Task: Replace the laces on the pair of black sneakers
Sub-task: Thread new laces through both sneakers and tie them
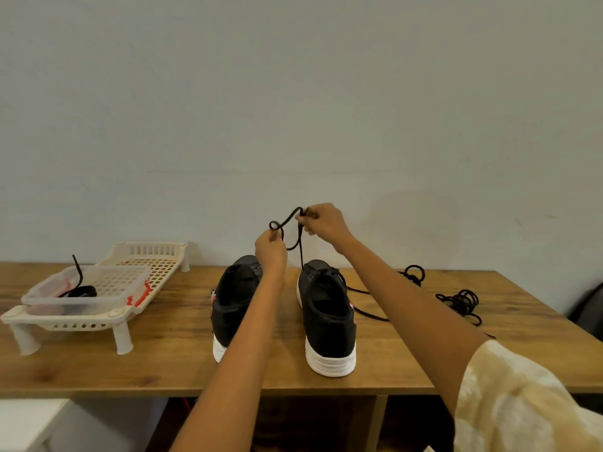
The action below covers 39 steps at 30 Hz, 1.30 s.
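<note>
Both hands raised at frame centre: left hand (270, 247) and right hand (321, 223) pinching black lace (287, 223) above sneakers (328, 316). Left: white rack (124, 321), clear tub (42, 296). Right: loose laces (460, 301). No readable writing.

A white slatted rack (153, 252) and clear tub (49, 285) sit on the wooden table (163, 363).

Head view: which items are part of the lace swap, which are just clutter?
In play:
- left hand and right hand, both pinching the black lace
- right sneaker, which that lace runs down to
- left sneaker
- loose laces on the table
- lace in the clear tub, probably

Idle:
- white rack
- dark bag, far right
</note>
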Tool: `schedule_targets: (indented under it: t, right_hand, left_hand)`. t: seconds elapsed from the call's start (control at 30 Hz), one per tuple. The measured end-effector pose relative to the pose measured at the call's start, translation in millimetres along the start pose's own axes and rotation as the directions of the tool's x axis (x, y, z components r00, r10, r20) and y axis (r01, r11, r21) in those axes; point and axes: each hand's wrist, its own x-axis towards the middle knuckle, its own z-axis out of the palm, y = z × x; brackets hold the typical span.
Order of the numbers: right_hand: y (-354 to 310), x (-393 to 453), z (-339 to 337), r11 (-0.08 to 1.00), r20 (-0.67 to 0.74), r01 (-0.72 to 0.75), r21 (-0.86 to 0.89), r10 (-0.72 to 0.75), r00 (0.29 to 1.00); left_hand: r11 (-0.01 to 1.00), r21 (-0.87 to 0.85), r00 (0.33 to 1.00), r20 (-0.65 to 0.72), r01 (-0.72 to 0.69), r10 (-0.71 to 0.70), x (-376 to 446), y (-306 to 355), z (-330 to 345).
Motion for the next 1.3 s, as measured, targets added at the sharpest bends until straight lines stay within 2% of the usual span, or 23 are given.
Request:
schedule_targets:
  t: [0.1, 0.17, 0.23, 0.27, 0.37, 0.47, 0.57, 0.7, 0.77, 0.87, 0.93, 1.0, 1.07, 1.1, 1.2, 1.3]
  right_hand:
    - [-22.8, 8.4, -7.7, 0.975, -0.080, 0.061, 0.216, -0.045, 0.996]
    - [-35.4, 14.2, -10.5, 0.942, -0.130, 0.088, 0.323, -0.048, 0.990]
    - [-40.5, 17.9, -8.6, 0.926, -0.150, 0.093, 0.365, -0.040, 0.988]
    - [-38.6, 18.4, -6.4, 0.923, -0.140, 0.075, 0.378, -0.023, 0.990]
    - [-18.3, 12.8, -1.6, 0.919, -0.028, -0.061, 0.389, 0.078, 0.997]
    - [18.5, 1.4, -2.0, 0.947, 0.093, -0.233, 0.221, 0.217, 0.972]
    - [57.0, -14.4, -7.8, 0.939, 0.173, -0.343, 0.009, 0.336, 0.926]
    - [80.9, -35.3, -14.9, 0.921, 0.325, -0.300, -0.249, 0.371, 0.870]
    - [87.8, -40.3, -17.0, 0.907, 0.356, -0.279, -0.317, 0.386, 0.851]
    - [102.6, -41.0, -18.4, 0.896, 0.253, -0.315, -0.313, 0.398, 0.882]
    - [108.8, -41.6, -18.0, 0.881, 0.149, -0.306, -0.360, 0.379, 0.913]
    - [110.1, -43.6, -17.9, 0.869, 0.116, -0.316, -0.380, 0.384, 0.916]
    - [106.9, -46.6, -20.1, 0.872, 0.101, -0.346, -0.345, 0.401, 0.910]
    - [105.2, -48.3, -22.5, 0.881, 0.091, -0.369, -0.295, 0.410, 0.908]
    - [101.9, -53.1, -30.3, 0.894, 0.091, -0.447, -0.016, 0.447, 0.890]
    - [96.0, -56.6, -32.4, 0.851, 0.059, -0.471, 0.232, 0.471, 0.880]
  left_hand:
    - [0.946, 0.313, 0.949, 0.267, 0.081, -0.169, -2.8, -21.8, 0.9]
    - [0.924, 0.381, 0.902, 0.386, 0.037, -0.195, -11.6, -24.5, 2.2]
    - [0.928, 0.372, 0.918, 0.362, 0.014, -0.159, -11.9, -30.2, 3.1]
    - [0.935, 0.352, 0.932, 0.321, 0.047, -0.168, -10.6, -32.7, 3.1]
    - [0.947, 0.153, 0.914, 0.254, 0.283, -0.315, -12.5, -31.4, 0.7]
    - [0.891, -0.077, 0.871, 0.262, 0.448, -0.415, -12.2, -25.7, -2.0]
    - [0.850, -0.197, 0.867, 0.219, 0.489, -0.448, -7.6, -28.2, 0.5]
    - [0.857, -0.230, 0.884, 0.203, 0.461, -0.421, -9.4, -26.3, 7.7]
    - [0.848, -0.269, 0.888, 0.182, 0.457, -0.422, -6.8, -25.4, 10.9]
    - [0.783, -0.336, 0.851, 0.179, 0.524, -0.493, -9.0, -25.8, 8.6]
    - [0.781, -0.309, 0.839, 0.171, 0.543, -0.516, -10.0, -27.9, 6.3]
    - [0.766, -0.329, 0.833, 0.190, 0.553, -0.520, -11.7, -25.0, 5.6]
    - [0.751, -0.409, 0.853, 0.192, 0.519, -0.485, -10.6, -20.7, 6.5]
    - [0.792, -0.393, 0.883, 0.157, 0.467, -0.443, -9.4, -18.7, 7.7]
    - [0.928, -0.203, 0.949, 0.098, 0.313, -0.298, -8.5, -14.6, 10.0]
    - [0.960, -0.156, 0.970, 0.111, 0.234, -0.218, -9.1, -6.6, 8.8]
